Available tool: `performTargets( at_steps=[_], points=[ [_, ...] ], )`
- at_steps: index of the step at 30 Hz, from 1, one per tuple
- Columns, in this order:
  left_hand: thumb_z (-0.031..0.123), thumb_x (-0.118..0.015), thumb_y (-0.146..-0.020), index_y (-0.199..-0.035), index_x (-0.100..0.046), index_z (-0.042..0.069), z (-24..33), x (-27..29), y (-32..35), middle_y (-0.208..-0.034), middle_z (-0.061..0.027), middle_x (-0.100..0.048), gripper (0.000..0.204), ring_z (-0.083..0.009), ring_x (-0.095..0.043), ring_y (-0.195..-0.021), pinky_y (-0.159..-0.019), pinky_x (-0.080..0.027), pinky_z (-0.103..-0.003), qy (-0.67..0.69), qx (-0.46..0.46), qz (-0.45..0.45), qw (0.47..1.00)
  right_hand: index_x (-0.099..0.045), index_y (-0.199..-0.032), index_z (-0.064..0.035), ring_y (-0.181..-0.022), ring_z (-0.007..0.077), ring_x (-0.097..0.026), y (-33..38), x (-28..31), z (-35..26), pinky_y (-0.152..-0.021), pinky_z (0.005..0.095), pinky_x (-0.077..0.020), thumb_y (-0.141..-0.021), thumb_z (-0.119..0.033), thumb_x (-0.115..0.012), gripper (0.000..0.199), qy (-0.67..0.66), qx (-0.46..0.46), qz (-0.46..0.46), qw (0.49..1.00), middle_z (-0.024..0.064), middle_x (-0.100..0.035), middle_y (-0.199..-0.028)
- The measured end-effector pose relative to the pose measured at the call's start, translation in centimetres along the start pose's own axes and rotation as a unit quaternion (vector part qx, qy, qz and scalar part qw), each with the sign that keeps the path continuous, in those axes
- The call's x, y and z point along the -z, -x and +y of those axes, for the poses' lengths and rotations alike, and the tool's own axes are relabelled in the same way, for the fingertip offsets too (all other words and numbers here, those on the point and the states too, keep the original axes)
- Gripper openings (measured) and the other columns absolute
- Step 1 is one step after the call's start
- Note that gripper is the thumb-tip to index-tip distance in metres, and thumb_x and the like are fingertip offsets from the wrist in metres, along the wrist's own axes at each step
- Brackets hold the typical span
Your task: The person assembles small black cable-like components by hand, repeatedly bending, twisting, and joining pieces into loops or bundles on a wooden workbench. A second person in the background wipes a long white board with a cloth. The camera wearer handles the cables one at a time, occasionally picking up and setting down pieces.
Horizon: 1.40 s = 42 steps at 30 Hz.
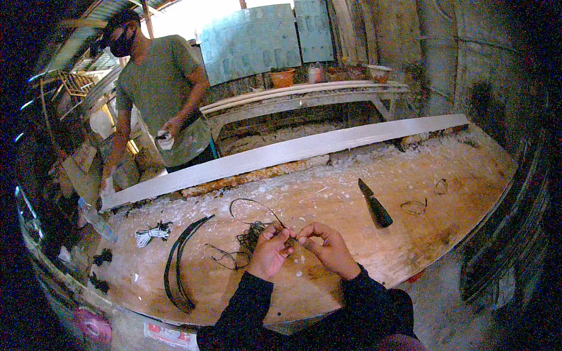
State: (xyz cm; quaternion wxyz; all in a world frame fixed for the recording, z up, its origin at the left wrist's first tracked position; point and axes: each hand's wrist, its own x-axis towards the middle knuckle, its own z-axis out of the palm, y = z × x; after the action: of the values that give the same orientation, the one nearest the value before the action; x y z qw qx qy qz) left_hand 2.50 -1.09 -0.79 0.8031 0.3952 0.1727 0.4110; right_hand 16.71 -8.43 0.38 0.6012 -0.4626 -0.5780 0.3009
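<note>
Left hand [270, 250] and right hand [328, 245] both pinch a thin black springy wire strand [257, 205] over the worn wooden table [410, 245]; looks light, floppy, best gripped near its end.

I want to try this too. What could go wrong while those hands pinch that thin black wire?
The wire is thin and springy; its loose end could flick up or prick the left hand or right hand pinching it. The tangled dark strands right beside the hands could snag and knot further. The dark-handled knife lies loose on the workbench near the right hand, so a careless reach might meet its blade.
</note>
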Motion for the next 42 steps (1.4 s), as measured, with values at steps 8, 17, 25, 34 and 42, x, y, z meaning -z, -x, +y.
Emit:
performTargets(
  at_steps=[8,17,25,34,42],
  points=[
    [0.012,-0.060,-0.080,-0.091,-0.053,0.011,0.1,0.2,0.1,-0.086,-0.0008,-0.059,0.014,-0.0103,-0.056,-0.073,-0.056,-0.045,-0.023,-0.007,0.063,-0.042,0.997,-0.056,-0.082,-0.0043,-0.079,0.0242,-0.056,-0.4,-0.3,-0.5,-0.070,0.0302,-0.0430,-0.072,-0.004,-0.060,0.011,0.206,0.164,0.091,0.960,0.0075,-0.058,-0.082],
    [0.008,-0.061,-0.078,-0.111,-0.044,0.009,0.2,0.8,-0.5,-0.089,-0.0035,-0.058,0.038,-0.0148,-0.057,-0.077,-0.058,-0.049,-0.027,0.030,0.095,-0.075,0.992,-0.052,-0.082,-0.0039,-0.083,0.0303,-0.056,-0.3,0.3,-1.3,-0.069,0.0348,-0.0447,-0.063,0.006,-0.054,0.022,0.304,0.302,-0.010,0.904,0.0113,-0.057,-0.103],
    [0.004,-0.063,-0.075,-0.118,-0.033,0.009,0.8,-0.4,-0.1,-0.086,-0.0067,-0.058,0.052,-0.0151,-0.057,-0.075,-0.055,-0.049,-0.026,-0.016,0.046,-0.078,0.996,-0.054,-0.086,-0.0030,-0.083,0.0312,-0.057,0.0,0.1,-1.6,-0.070,0.0357,-0.0460,-0.067,0.007,-0.053,0.022,0.261,0.227,0.005,0.938,0.0130,-0.058,-0.092],
    [0.000,-0.060,-0.074,-0.104,-0.049,0.006,0.5,-1.8,0.1,-0.087,-0.0066,-0.057,0.032,-0.0122,-0.056,-0.076,-0.054,-0.048,-0.022,-0.242,-0.086,0.040,0.966,-0.055,-0.085,-0.0035,-0.078,0.0302,-0.057,-0.1,-0.1,-1.8,-0.067,0.0344,-0.0461,-0.070,0.004,-0.056,0.017,0.272,0.228,0.046,0.934,0.0122,-0.058,-0.083],
    [-0.004,-0.058,-0.073,-0.094,-0.053,0.001,-0.7,-1.9,0.4,-0.093,-0.0077,-0.054,0.022,-0.0153,-0.055,-0.085,-0.076,-0.044,-0.026,-0.474,-0.319,0.038,0.820,-0.056,-0.085,-0.0037,-0.075,0.0293,-0.057,0.1,-0.4,-1.9,-0.065,0.0338,-0.0459,-0.070,0.004,-0.056,0.016,0.269,0.211,0.065,0.937,0.0119,-0.058,-0.080]
  ],
)
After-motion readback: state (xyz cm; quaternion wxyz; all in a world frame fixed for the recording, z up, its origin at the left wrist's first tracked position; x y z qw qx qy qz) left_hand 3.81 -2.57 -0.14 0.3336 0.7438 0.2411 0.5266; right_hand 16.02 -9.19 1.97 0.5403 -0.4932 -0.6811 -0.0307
